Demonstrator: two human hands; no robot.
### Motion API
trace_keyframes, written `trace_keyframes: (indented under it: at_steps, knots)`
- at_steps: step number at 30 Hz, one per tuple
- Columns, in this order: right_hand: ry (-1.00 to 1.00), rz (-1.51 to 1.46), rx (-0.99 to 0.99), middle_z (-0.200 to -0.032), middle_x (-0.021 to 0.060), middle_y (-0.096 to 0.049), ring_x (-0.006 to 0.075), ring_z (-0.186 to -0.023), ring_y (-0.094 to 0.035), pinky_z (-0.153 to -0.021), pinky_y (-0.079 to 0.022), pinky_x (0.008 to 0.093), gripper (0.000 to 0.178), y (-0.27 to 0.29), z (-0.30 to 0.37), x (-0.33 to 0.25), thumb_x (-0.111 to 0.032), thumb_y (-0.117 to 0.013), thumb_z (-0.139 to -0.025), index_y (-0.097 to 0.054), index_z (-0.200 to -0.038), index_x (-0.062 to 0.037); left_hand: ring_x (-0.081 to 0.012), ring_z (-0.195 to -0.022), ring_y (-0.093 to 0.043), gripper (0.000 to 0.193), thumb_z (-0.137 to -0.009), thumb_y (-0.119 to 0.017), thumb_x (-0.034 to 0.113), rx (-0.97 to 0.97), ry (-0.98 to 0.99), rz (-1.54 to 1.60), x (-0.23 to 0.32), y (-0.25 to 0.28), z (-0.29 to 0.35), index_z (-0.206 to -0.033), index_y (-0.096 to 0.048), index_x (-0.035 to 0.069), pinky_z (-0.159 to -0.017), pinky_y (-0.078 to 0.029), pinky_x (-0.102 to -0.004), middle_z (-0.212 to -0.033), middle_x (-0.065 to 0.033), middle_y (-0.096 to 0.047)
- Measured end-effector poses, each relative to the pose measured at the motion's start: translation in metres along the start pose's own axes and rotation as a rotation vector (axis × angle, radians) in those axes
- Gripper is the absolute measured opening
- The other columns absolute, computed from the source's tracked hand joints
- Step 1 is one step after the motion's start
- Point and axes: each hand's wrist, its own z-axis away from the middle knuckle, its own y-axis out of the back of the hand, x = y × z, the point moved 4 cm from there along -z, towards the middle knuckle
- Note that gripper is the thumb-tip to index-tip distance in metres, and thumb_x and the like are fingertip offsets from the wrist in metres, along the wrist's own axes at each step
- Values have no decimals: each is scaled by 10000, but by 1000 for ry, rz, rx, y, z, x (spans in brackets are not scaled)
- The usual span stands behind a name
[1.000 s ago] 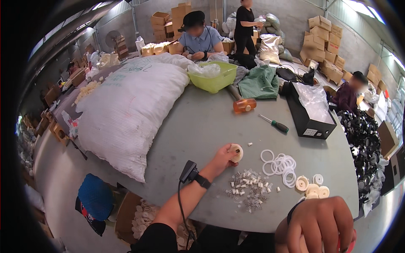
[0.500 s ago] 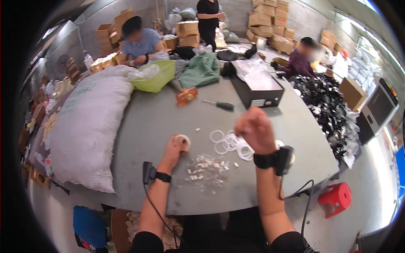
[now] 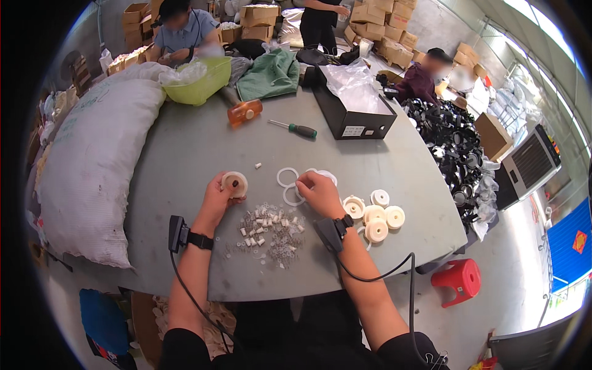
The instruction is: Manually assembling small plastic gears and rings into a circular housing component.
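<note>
1. The cream round part point(image 3: 240, 179) sits in the fingers of the left hand point(image 3: 216, 200), which curl around its rim; its dark centre hole faces up, and it was held there in the earlier views too.
2. The right hand point(image 3: 322, 195) has just come down: half a second ago it was a raised blur, and now its bent fingertips are at the white rings point(image 3: 279, 177). I cannot tell whether they pinch one. The change puts the rings within its grasp while the left keeps hold of its part.
3. Nearer the body, between both sets of fingers, lie small white cylinders point(image 3: 260, 241) among clear little bits.
4. To the right of the right fingers, past the wrist, is a group of cream wheels point(image 3: 376, 231).
5. Beyond the fingers on the grey table point(image 3: 185, 154) lie a screwdriver point(image 3: 302, 131) and an orange-headed mallet point(image 3: 242, 115).
</note>
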Motion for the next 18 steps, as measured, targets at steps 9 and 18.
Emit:
trace_keyframes:
  at_steps: [9, 18]
  knots:
    - [-53, -114, 32, -786, 108, -662, 217, -741, -636, -687, -481, 307, 182, -4, -5, 13, -191, -614, -809, -627, -899, -34, -169, -729, -638, 280, -889, -570, 210, 40, -3, -35, 1, 6, 2, -1089, -492, 31, -592, -523, -234, -916, -76, -613]
    - [-2, -444, 130, -736, 67, -636, 138, -701, -611, -647, -467, 269, 181, 9, -5, 3, -166, -624, -819, -627, -885, 2, -167, -700, -638, 245, -898, -543, 204, 151, -109, -90, 20, 11, 5, -1066, -504, 31, -570, -511, -236, -870, -84, -622]
